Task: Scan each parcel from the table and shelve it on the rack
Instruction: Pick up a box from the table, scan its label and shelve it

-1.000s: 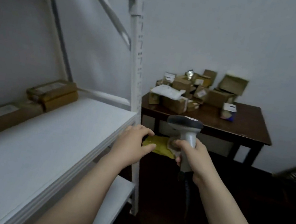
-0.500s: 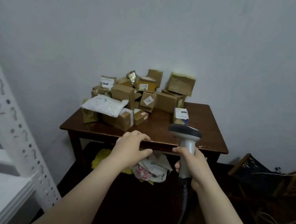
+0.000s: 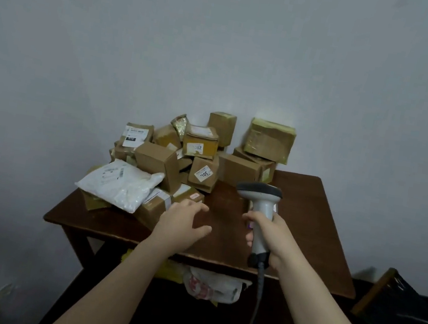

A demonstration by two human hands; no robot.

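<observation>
Left grip (image 3: 183,226) is spreading relaxed fingers, empty, beside parcels (image 3: 203,171) | right grip (image 3: 271,237) is clasping scanner (image 3: 260,196), frame centre | both are now reaching over counter (image 3: 310,217), formerly short of its edge.

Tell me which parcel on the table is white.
The soft plastic mailer bag at the left front of the table; the others are mostly brown cardboard boxes.
</observation>
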